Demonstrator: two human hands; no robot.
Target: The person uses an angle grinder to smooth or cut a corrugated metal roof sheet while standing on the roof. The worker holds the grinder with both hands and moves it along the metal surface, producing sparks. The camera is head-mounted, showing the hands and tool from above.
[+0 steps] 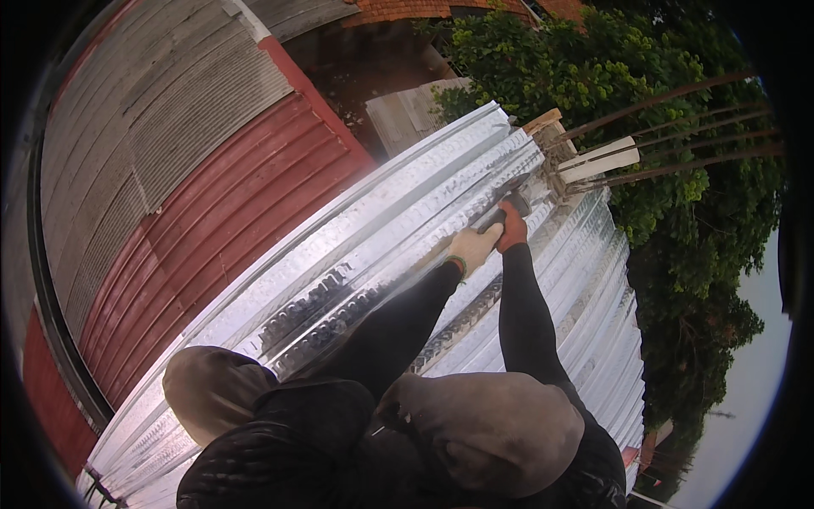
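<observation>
My left hand (473, 248), in a cream glove, is closed around the body of a dark grey power tool that looks like an angle grinder (523, 206). Beside it my right hand (513, 227), in an orange-red glove, also grips the tool, nearer its head. Both arms reach forward in black sleeves. The tool's head is at the far end of a shiny ribbed metal roofing sheet (407, 212). Part of the tool is hidden by my gloves, and I cannot make out whether its disc touches the metal.
Just past the sheet's end stands a rough concrete column top (555, 153) with long rusty rebars (670, 165) sticking out to the right. Leafy trees (585, 68) rise beyond. At left lies a lower red metal roof (212, 220) beside grey corrugated sheets (170, 102). My knees rest over the shiny roofing.
</observation>
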